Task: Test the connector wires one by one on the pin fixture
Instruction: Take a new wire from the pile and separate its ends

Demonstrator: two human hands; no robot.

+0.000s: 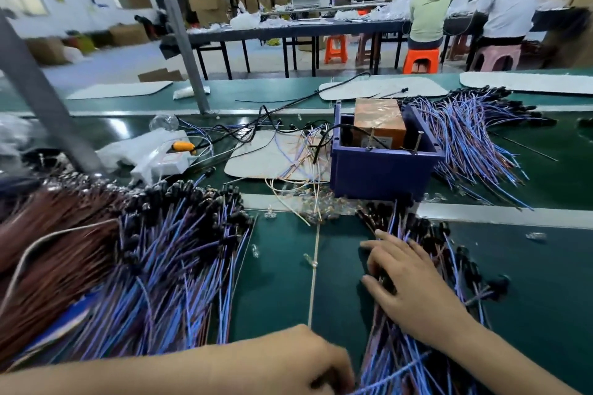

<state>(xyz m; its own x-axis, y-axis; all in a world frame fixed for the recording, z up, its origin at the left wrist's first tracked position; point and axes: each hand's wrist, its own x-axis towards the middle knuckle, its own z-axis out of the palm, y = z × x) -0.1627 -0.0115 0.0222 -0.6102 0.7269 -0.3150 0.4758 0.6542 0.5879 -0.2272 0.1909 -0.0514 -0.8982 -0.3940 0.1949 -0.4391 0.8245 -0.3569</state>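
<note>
- Right hand [414, 285]: open, fingers spread flat on connector wires [426, 266] at desk [282, 282] front edge.
- Left hand [308, 359]: curled, pinching thin purple strands.
- Blue plastic bin [382, 167]: holds copper-clad pin fixture [380, 122], mid-desk.

Right hand [414, 285] flat on wire bundle [426, 314]; left hand [308, 359] pinching blue wire ends; blue fixture box [382, 167] behind.

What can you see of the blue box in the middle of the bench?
The blue box looks like open-topped plastic and sits upright on the green bench, beyond both hands. An orange-brown block stands inside at the back, with thin upright pins and a black cable at its rim. Blue wires fan out on its right; loose pale wires lie at its left.
</note>
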